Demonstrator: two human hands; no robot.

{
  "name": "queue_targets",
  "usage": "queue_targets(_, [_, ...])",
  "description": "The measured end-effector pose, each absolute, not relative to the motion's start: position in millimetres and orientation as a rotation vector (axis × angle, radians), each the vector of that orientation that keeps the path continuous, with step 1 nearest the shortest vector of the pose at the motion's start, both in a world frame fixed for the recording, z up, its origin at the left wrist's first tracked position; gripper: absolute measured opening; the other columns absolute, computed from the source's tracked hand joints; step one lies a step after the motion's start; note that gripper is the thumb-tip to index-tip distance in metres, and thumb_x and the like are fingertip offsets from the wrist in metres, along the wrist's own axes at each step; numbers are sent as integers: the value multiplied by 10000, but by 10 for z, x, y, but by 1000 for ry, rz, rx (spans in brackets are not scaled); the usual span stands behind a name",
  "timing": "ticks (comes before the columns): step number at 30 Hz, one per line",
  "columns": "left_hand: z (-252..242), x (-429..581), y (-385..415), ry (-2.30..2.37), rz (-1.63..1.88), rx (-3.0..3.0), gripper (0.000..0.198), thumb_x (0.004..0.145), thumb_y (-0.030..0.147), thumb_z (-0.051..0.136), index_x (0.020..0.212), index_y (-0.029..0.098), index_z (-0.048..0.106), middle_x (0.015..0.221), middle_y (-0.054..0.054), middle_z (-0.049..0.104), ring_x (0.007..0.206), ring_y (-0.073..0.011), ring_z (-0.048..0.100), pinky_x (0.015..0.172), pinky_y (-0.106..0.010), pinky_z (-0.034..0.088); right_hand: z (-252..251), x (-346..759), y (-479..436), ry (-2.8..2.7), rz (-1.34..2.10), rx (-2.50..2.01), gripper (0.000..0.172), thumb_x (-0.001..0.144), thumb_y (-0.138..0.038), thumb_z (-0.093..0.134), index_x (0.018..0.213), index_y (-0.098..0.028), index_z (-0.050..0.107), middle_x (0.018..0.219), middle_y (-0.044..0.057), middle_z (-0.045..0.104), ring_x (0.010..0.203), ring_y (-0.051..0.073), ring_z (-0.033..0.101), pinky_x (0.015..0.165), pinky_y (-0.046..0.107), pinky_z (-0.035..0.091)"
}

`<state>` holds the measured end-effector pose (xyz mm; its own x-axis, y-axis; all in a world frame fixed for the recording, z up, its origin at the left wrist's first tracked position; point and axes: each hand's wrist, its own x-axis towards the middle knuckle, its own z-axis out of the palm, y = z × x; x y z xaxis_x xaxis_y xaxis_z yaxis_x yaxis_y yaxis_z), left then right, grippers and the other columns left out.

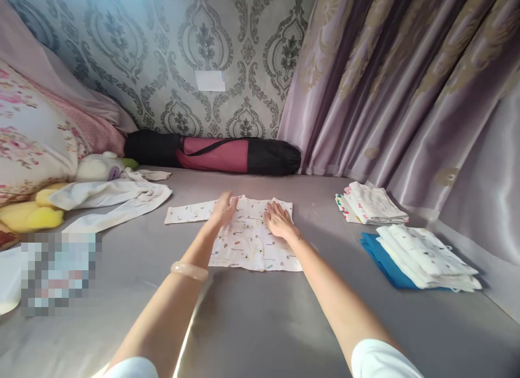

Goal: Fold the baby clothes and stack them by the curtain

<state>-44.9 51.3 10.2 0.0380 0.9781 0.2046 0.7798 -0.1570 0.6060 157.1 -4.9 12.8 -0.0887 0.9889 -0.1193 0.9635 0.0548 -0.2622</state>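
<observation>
A small white patterned shirt (247, 245) lies on the grey sheet in front of me. Its left sleeve stretches out flat to the left, while no sleeve sticks out on the right side. My right hand (279, 220) rests flat on the upper right part of the shirt, fingers spread. Near the shoulder where the left sleeve joins, my left hand (225, 209) is over the cloth, its fingers extended and slightly blurred; I cannot tell whether it touches.
Folded clothes (376, 202) and a second stack (430, 256) over blue cloth lie right. White garments (117, 196), plush toys (30, 216) and a floral pillow (36, 134) are left. A black-and-red long bag (219, 155) lies along the wall.
</observation>
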Motion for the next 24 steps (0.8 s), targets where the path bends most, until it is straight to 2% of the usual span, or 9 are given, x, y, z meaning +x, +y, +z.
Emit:
queue_targets(2, [179, -778, 483, 2032, 814, 1882, 424, 932, 278, 423, 1281, 69, 543, 1341, -215, 567, 1298, -301, 495, 1084, -386, 367, 186, 1440, -53, -2222, 367, -1976, 632, 995, -385, 143, 1559, -104, 191, 1638, 103, 87, 1509, 227, 39, 1203, 456, 40])
queue_targets(5, [196, -1218, 383, 2419, 724, 1627, 427, 901, 300, 452, 1248, 75, 561, 1284, -247, 585, 1241, -370, 525, 1015, -469, 419, 162, 1180, -81, -2313, 400, -1840, 634, 995, -403, 136, 1570, -136, 152, 1642, 63, 63, 1510, 207, 23, 1206, 457, 15])
queue_targets(8, [159, -1533, 290, 2563, 627, 1477, 407, 879, 333, 483, 1162, 66, 604, 1252, -282, 586, 1211, -405, 532, 967, -486, 439, 75, 1010, -103, -2383, 482, -1838, 649, 996, -426, 144, 1569, -122, 154, 1639, 55, 70, 1510, 218, 28, 1208, 462, 29])
queue_targets(15, [153, -1969, 310, 2523, 468, 1331, 356, 831, 406, 561, 1013, 120, 666, 1176, -240, 649, 1178, -363, 575, 924, -421, 461, 215, 867, -2, -2344, 611, -1919, 643, 1003, -418, 129, 1559, -99, 191, 1635, 73, 113, 1507, 239, 60, 1204, 490, 27])
queue_targets(20, [125, -2058, 438, 2440, 403, 1364, 268, 740, 311, 634, 946, 142, 660, 987, -179, 717, 1056, -325, 649, 824, -363, 491, 219, 518, -46, -2352, 577, -1775, 628, 1007, -421, 123, 1567, -142, 184, 1638, 78, 98, 1509, 240, 33, 1200, 480, 14])
queue_targets(24, [127, -2129, 546, 2388, 449, 1286, 197, 633, 235, 707, 794, 146, 635, 800, -130, 707, 924, -327, 678, 739, -342, 505, 64, 378, -116, -2404, 541, -1759, 598, 1010, -425, 144, 1558, -205, 238, 1635, 78, 142, 1505, 271, 60, 1185, 520, -16])
